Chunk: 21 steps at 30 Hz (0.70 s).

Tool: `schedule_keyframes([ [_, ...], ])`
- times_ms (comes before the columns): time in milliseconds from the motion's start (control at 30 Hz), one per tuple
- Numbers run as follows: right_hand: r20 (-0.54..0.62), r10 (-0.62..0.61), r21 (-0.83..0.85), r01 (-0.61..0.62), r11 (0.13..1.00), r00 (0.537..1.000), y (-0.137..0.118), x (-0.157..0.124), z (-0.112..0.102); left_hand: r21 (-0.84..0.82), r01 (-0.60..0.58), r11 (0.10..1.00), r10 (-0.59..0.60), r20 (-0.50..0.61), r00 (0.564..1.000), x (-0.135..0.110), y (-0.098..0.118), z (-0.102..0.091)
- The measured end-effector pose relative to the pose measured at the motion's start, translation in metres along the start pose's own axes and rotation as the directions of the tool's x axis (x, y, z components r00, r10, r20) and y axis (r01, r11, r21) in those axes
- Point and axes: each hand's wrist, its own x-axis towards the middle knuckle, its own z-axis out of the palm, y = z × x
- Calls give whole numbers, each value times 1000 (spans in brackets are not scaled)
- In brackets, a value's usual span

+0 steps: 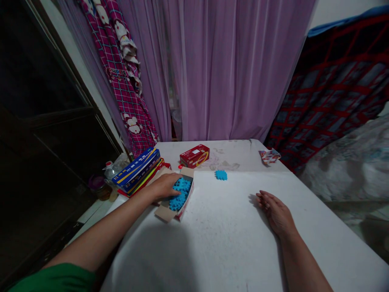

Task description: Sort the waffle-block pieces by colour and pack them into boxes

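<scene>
Two hands | left hand (165, 185) in blue-piece box (177, 202) | labels seemingly illegible

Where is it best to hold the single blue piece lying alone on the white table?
Probably at its two opposite edges, coming from straight above. The blue piece lies flat and apart on the table, with free space all around, so fingers could close on its notched sides.

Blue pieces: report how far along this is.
Done: one blue cluster lies out on the white table. In hand: the left hand reaches into the open box, on the blue pieces. The right hand rests flat, empty. Left: most pieces remain boxed.
</scene>
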Motion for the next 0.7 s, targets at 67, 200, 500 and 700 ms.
schedule_keyframes([
  [67,-6,-9,-8,9,1000,1000,1,0,0,3,-20,1000,20,38,999,-3,2,6],
  [200,-1,-9,-11,9,1000,1000,2,0,-2,38,-15,999,13,51,999,-9,3,11],
  [500,3,-11,-1,11,1000,1000,3,1,-1,105,-116,988,119,-25,993,6,10,-8],
  [700,17,3,23,-3,1000,1000,-1,-1,2,107,-231,967,237,-54,970,93,58,1],
])
